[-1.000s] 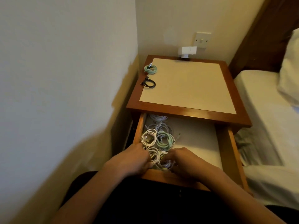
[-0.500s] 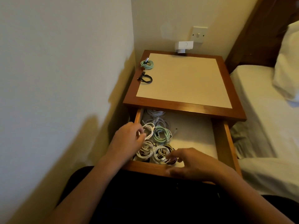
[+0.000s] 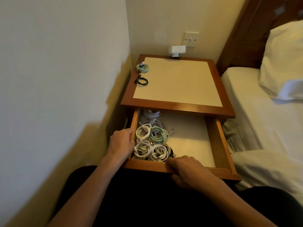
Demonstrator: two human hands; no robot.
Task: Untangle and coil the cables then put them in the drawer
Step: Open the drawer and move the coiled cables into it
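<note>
Both hands gripped the wooden drawer (image 3: 218, 145), which stood pulled out. My left hand (image 3: 122, 141) curled over its left wall with the fingertips hooked inside. My right hand (image 3: 186, 169) clamped the front rail, fingers over the top edge and thumb underneath.

Between the two grips, packed into the drawer's left half, lay the coiled cables. Two white coils (image 3: 142, 149) sat just behind the front rail, nearly touching my right fingertips. A third white coil (image 3: 143, 131) lay beside my left hand, with a mint-green coil (image 3: 159, 135) against it. A dark cable (image 3: 171, 153) was tucked by the front coils, and a pale coil (image 3: 150, 114) lay at the back.

On the nightstand (image 3: 177, 105) top, near its left edge, lay a mint-green cable (image 3: 143, 68) and a black cable (image 3: 142, 81), both coiled and well apart from my hands.

Behind it, a white plug adapter (image 3: 177, 50) bore a faint mark too small to read, below a wall switch (image 3: 191, 39). A bed (image 3: 262, 122) lay to the right.
</note>
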